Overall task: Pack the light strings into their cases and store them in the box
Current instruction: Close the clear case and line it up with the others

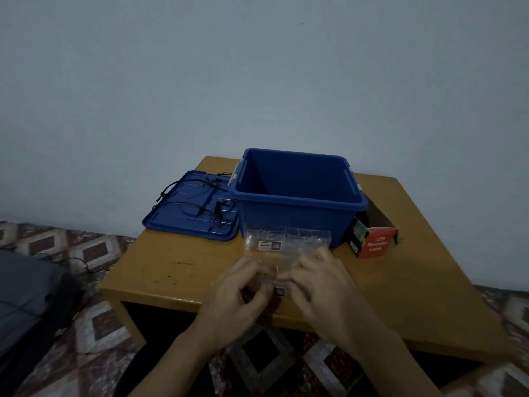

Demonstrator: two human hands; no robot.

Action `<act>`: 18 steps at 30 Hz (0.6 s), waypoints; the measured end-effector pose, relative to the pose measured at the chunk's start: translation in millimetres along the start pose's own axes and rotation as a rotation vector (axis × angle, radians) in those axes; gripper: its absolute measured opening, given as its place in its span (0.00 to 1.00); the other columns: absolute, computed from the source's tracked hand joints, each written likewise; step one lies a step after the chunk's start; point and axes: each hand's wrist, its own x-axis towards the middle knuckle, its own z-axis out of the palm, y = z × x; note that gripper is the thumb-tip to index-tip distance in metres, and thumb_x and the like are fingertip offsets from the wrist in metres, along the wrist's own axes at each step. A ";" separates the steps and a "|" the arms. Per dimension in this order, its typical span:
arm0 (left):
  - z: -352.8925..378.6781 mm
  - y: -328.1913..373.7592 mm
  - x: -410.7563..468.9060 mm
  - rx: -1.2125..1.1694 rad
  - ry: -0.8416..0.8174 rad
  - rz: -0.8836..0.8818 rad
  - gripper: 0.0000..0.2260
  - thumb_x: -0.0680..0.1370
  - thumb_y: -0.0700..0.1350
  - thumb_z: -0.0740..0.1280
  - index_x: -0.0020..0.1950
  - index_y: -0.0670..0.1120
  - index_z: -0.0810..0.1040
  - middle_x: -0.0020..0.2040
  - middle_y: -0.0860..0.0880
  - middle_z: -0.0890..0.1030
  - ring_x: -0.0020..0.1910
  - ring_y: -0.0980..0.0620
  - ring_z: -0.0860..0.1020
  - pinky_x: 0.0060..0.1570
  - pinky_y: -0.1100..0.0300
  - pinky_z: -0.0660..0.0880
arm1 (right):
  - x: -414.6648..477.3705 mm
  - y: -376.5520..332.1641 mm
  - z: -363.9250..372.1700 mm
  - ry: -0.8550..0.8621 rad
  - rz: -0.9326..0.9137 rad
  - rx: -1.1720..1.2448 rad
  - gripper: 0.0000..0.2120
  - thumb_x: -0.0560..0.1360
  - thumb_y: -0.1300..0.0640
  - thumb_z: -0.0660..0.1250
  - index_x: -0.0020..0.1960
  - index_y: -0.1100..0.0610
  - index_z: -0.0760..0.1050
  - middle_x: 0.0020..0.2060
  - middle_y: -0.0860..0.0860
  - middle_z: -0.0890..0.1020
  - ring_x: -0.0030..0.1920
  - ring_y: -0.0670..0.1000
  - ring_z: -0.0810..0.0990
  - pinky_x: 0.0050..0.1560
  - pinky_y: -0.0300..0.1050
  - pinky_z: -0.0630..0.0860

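Note:
An open blue plastic box (297, 213) stands at the back of a low wooden table (160, 267). Its blue lid (183, 207) lies flat to the left, with a black light string (206, 202) spread loosely over it. In front of the box lies a clear plastic case (286, 239) with a small label. Near the table's front edge my left hand (243, 293) and my right hand (320, 285) pinch a second clear case (276, 279) between their fingertips. A red cardboard case (375, 245) marked LED Decorative Lights lies open to the right of the box.
The table stands against a pale blue wall. A patterned mat (86, 247) covers the floor around it. A dark grey bundle (28, 296) lies on the floor at the left, with a thin black cable beside it.

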 end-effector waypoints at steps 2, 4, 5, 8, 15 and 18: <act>0.3 0.3 0.4 -0.040 0.018 -0.024 0.04 0.79 0.51 0.67 0.53 0.57 0.80 0.52 0.59 0.78 0.43 0.52 0.79 0.39 0.57 0.77 | -1.3 1.9 4.2 0.035 0.027 0.089 0.09 0.80 0.50 0.64 0.56 0.47 0.82 0.45 0.37 0.75 0.51 0.40 0.68 0.51 0.36 0.69; 0.3 0.8 1.0 -0.098 0.032 -0.065 0.04 0.79 0.52 0.67 0.51 0.58 0.80 0.52 0.58 0.79 0.43 0.50 0.80 0.40 0.54 0.78 | -3.3 -1.0 4.8 0.127 0.149 0.256 0.07 0.78 0.53 0.70 0.56 0.48 0.78 0.49 0.37 0.74 0.53 0.38 0.72 0.52 0.29 0.69; 0.2 1.5 1.6 -0.138 0.040 -0.089 0.04 0.79 0.53 0.67 0.51 0.57 0.81 0.52 0.57 0.80 0.44 0.50 0.80 0.42 0.53 0.79 | -4.7 -3.2 5.0 0.205 0.250 0.360 0.09 0.77 0.55 0.72 0.55 0.47 0.76 0.50 0.38 0.75 0.52 0.37 0.74 0.50 0.28 0.71; 1.2 4.6 2.6 -0.263 0.080 -0.150 0.06 0.82 0.47 0.66 0.49 0.51 0.83 0.51 0.56 0.81 0.42 0.48 0.82 0.40 0.54 0.80 | -4.9 -6.5 6.6 0.294 0.613 0.598 0.09 0.76 0.52 0.74 0.52 0.48 0.74 0.46 0.43 0.79 0.47 0.41 0.79 0.41 0.29 0.74; -2.5 9.9 4.9 -0.497 0.115 -0.344 0.11 0.79 0.52 0.63 0.60 0.52 0.72 0.52 0.49 0.85 0.34 0.44 0.82 0.34 0.54 0.78 | 1.8 -2.6 8.8 0.136 0.738 0.975 0.05 0.79 0.57 0.70 0.45 0.51 0.84 0.32 0.48 0.82 0.32 0.44 0.78 0.33 0.39 0.74; -4.7 11.9 10.3 -0.545 0.122 -0.412 0.09 0.82 0.48 0.61 0.61 0.48 0.72 0.52 0.48 0.86 0.32 0.45 0.81 0.33 0.54 0.78 | 6.4 -0.9 11.1 0.201 0.725 1.079 0.04 0.77 0.63 0.71 0.47 0.56 0.82 0.32 0.47 0.81 0.31 0.45 0.76 0.30 0.39 0.72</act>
